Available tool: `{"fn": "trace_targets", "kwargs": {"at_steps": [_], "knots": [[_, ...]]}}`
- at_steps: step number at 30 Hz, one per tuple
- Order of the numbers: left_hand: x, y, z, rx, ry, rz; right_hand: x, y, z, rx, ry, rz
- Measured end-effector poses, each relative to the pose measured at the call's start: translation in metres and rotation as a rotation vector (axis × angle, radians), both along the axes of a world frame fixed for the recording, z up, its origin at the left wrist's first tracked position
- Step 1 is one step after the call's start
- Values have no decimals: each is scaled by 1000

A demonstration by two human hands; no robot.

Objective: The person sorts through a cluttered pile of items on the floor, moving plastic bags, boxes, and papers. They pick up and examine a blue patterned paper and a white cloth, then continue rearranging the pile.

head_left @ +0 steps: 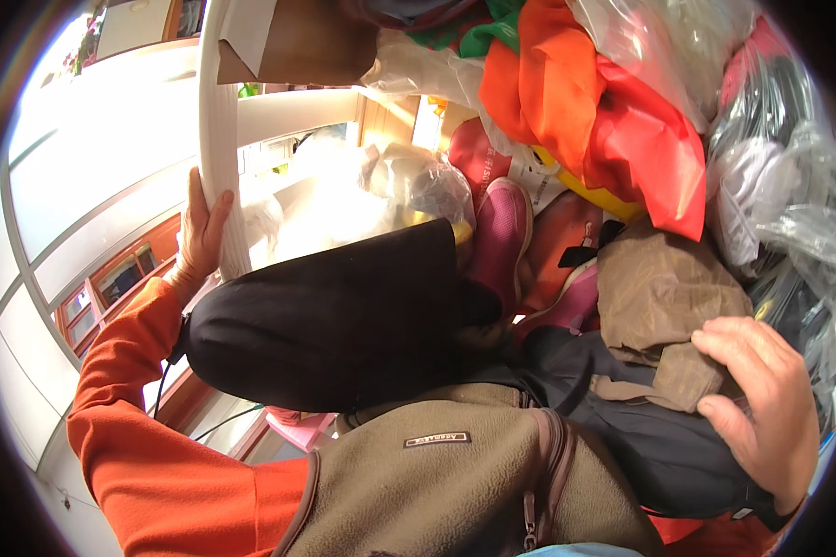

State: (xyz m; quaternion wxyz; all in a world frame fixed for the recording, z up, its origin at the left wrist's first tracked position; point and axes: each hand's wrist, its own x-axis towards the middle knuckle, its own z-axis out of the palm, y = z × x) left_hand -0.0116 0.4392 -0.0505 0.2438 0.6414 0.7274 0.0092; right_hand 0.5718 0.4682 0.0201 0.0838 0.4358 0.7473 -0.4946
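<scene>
My left hand [204, 233] is against a whitish upright post [221, 160] at the left, its thumb and a finger along the post's side; whether it grips it is hidden. A black cloth bag or cover [327, 320] extends from beside that wrist across my lap. At the right, my right hand [759, 390] has its fingertips and thumb at the edge of a brown cloth or soft bag [672, 299], a fold of which lies near the thumb. Dark fabric [641, 411] lies under the brown piece and along my right forearm.
Pink mesh shoes [503, 237] and red printed packaging [561, 244] lie in the middle. Orange and red bags [557, 90] are above them. Clear plastic bags [773, 181] fill the right side. A brown cardboard box [313, 49] is at the top; a sunlit plastic bag [418, 184] sits behind the black cloth.
</scene>
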Motion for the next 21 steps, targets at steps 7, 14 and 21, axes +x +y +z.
{"fn": "trace_targets", "kwargs": {"at_steps": [7,14,21], "knots": [[3,4,-1,26,-43,13,0,-40,-6,108,-15,-38],[-6,6,-5,10,-140,-40,-2,-66,-6,144,-149,55],[-30,9,-15,-18,3,-98,3,-86,-10,193,-144,39]]}}
